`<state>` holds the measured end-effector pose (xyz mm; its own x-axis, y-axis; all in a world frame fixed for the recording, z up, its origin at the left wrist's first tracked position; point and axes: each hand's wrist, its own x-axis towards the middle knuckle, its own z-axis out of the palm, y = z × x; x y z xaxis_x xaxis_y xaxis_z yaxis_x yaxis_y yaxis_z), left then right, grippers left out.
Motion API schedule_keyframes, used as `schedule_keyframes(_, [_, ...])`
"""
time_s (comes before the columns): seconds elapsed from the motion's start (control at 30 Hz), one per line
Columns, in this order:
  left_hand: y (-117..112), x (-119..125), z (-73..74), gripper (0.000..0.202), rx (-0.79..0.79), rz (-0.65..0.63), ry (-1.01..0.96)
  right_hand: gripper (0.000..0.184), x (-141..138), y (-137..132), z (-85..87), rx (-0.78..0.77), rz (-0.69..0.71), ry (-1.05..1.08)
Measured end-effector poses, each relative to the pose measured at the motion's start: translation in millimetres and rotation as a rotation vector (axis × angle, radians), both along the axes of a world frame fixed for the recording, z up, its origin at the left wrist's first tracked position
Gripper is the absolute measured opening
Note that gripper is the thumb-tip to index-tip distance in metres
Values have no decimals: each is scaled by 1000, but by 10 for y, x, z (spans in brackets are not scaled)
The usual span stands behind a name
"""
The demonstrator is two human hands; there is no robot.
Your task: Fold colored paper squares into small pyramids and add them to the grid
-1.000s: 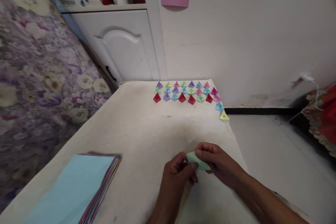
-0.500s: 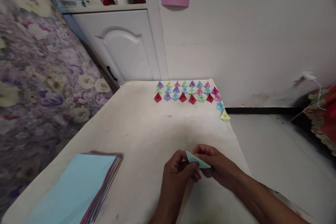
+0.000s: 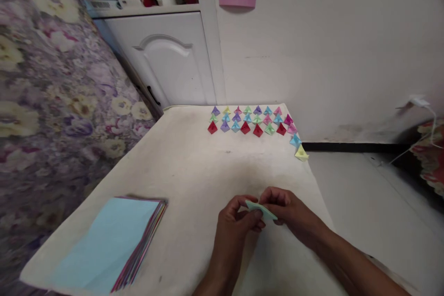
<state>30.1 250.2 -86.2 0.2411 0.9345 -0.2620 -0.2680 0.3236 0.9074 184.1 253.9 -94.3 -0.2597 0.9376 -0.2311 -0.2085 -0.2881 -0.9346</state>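
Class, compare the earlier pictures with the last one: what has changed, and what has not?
The folded green paper has been tilted and now looks slimmer. The whole view has swung slightly, so the table's things sit further right in the picture. Nothing was let go: the left hand and right hand still hold the paper. The paper stack and small folded pieces stayed put.
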Motion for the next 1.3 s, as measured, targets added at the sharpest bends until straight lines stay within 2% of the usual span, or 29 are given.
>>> schedule_keyframes(0.13, [9, -15, 1, 12, 17, 8, 4, 28, 7, -21, 109, 111, -35, -93])
schedule_keyframes(0.23, [4, -16, -13, 12, 14, 20, 13, 22, -33, -42, 124, 158, -40, -187])
schedule_keyframes(0.43, [-26, -9, 13, 10, -41, -21, -23, 18, -78, -62, 93, 167, -95, -293])
schedule_keyframes(0.63, [-35, -1, 65, 17, -65, -2, -36, 18, -85, -54, 104, 161, -100, -304])
schedule_keyframes(0.93, [-5, -10, 5, 16, 50, 39, 119, 17, -103, -59, 95, 169, -103, -331])
schedule_keyframes(1.3, [-23, -7, 124, 12, 35, 90, 92, 12, -104, -42, 83, 176, -86, -413])
